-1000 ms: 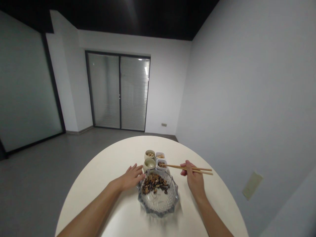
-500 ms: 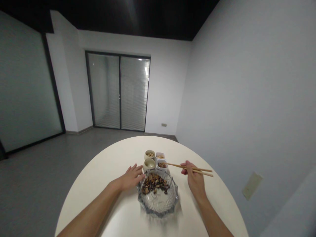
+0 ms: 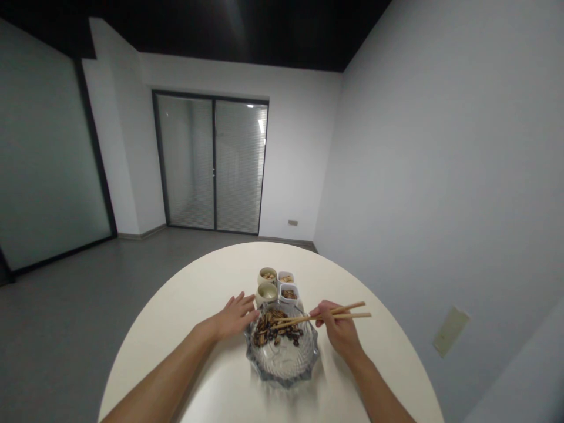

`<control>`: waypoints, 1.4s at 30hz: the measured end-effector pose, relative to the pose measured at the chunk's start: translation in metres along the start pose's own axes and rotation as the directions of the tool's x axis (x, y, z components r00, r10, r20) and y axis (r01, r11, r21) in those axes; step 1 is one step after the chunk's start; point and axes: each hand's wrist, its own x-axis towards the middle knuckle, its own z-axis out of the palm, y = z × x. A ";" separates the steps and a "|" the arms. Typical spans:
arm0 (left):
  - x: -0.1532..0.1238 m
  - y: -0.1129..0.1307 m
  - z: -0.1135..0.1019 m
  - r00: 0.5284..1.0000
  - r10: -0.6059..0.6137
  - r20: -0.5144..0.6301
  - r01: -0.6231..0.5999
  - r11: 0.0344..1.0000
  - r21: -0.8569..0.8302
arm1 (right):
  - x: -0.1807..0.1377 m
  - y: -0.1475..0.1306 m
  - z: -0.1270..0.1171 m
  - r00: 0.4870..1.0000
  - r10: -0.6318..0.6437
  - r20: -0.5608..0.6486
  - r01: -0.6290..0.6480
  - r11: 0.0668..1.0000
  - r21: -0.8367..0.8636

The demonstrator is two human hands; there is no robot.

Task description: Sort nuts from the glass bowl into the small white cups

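Note:
A pair of wooden chopsticks (image 3: 346, 311) is held in my right hand (image 3: 339, 330), to the right of a clear glass bowl (image 3: 286, 376). The chopstick tips are over a heap of brown and dark striped seeds or nuts (image 3: 265, 332) at the bowl's far side. My left hand (image 3: 233, 317) lies with fingers apart at the bowl's left rim, its fingertips by the rim and a small cup. Just beyond the bowl stand a greenish cup (image 3: 267, 293) with no contents visible and a white square dish (image 3: 289, 293) of brown pieces.
Behind them are another greenish cup (image 3: 267, 276) with pale nuts and a white dish (image 3: 286, 278) with light pieces. All stand on a round white table (image 3: 198, 282). A white wall (image 3: 418, 176) runs along the right; glass doors (image 3: 214, 164) are at the back.
My right hand has moved left and nearer. The chopstick tips have gone from the white dish of brown pieces to the heap in the glass bowl. My left hand stays in place.

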 end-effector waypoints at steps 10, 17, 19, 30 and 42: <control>0.001 0.005 -0.001 1.000 -0.012 0.006 0.012 1.000 0.007 | 0.000 0.000 -0.004 0.995 -0.026 0.097 0.029 0.999 -0.022; 0.003 0.003 0.000 1.000 -0.008 -0.001 0.008 1.000 0.001 | 0.001 0.000 -0.004 0.982 -0.053 0.180 0.065 0.996 -0.059; 0.004 0.002 0.001 1.000 -0.007 -0.004 0.007 1.000 -0.004 | 0.001 0.002 -0.005 0.981 -0.052 0.186 0.066 0.995 -0.070; 0.003 -0.002 0.001 1.000 0.006 -0.006 -0.006 1.000 0.012 | 0.001 -0.001 -0.006 0.984 -0.020 0.179 0.033 0.997 -0.065; -0.003 0.005 -0.004 1.000 0.003 0.011 -0.003 0.999 0.042 | 0.002 -0.007 -0.005 0.997 -0.034 0.067 0.037 0.998 -0.050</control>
